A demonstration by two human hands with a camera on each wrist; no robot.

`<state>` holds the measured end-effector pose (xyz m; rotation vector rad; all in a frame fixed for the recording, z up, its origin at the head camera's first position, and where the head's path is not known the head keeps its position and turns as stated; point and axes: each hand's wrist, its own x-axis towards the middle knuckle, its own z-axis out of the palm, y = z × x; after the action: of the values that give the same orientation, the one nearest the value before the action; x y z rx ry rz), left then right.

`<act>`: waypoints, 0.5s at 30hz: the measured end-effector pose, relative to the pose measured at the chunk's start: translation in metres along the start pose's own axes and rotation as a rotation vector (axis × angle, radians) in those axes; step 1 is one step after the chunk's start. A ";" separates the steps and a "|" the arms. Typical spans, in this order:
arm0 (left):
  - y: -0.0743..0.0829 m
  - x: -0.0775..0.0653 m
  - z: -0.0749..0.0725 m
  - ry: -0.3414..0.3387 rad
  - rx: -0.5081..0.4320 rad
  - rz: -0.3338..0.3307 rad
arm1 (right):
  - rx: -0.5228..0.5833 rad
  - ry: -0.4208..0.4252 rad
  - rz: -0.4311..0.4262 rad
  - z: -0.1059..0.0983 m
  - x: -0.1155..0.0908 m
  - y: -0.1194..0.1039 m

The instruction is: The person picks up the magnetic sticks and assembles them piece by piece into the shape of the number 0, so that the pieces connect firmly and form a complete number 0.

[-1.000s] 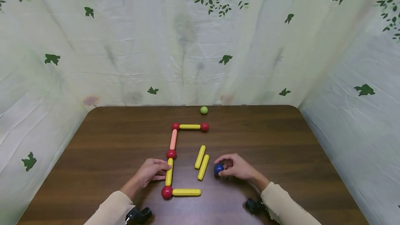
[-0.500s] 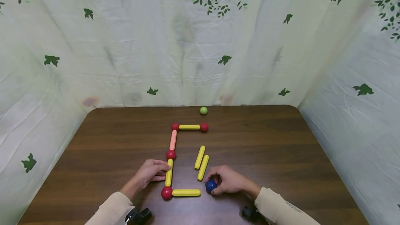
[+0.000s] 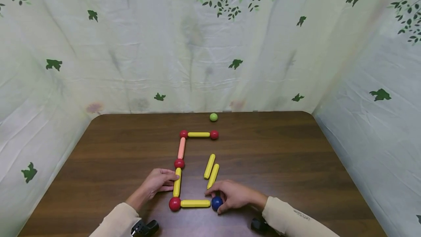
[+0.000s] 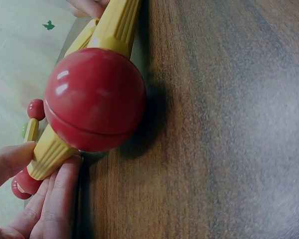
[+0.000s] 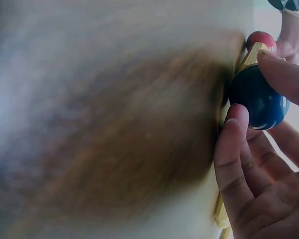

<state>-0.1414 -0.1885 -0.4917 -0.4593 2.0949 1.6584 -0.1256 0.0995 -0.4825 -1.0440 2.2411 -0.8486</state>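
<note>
On a brown wooden surface [image 3: 279, 149]: one set of balls and rods, with two hands at work. Left hand [image 3: 159, 183], clamped by thumb and fingers on the yellow side rod [image 3: 177, 189], which runs between the near red ball [image 3: 174, 204] and the middle red ball [image 3: 179, 163]. Right hand [image 3: 235, 195], thumb and fingers curled round the blue ball [image 3: 216, 204]; the ball sits at the right end of the yellow near rod [image 3: 195, 203], contact between the two not certain. Near rod, left end against the near red ball. Pink rod [image 3: 181, 148], one, between the middle red ball and the corner red ball [image 3: 184, 134]. Far rod [image 3: 198, 134], yellow, from the corner red ball rightward to the end red ball [image 3: 214, 135]. Loose rods [image 3: 209, 166], two, yellow, aslant side by side, beyond the right hand's fingertips. Green ball [image 3: 213, 117], one, apart, by the far edge. Behind: pale cloth [image 3: 148, 65], leaf-patterned. Sleeves [image 3: 292, 215], cream, two.
</note>
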 end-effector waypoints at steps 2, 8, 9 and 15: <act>0.000 0.000 0.000 -0.001 -0.001 0.000 | -0.035 -0.012 -0.011 0.000 0.000 -0.001; 0.000 0.000 0.000 -0.009 -0.004 0.003 | -0.077 -0.042 -0.054 0.003 0.002 -0.002; 0.000 0.000 0.000 -0.010 -0.005 0.002 | -0.079 -0.046 -0.059 0.003 0.003 -0.002; 0.000 -0.001 -0.001 -0.004 0.005 0.000 | -0.099 -0.044 -0.065 0.005 0.002 -0.002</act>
<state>-0.1408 -0.1889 -0.4909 -0.4543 2.0959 1.6531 -0.1224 0.0949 -0.4849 -1.1757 2.2423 -0.7399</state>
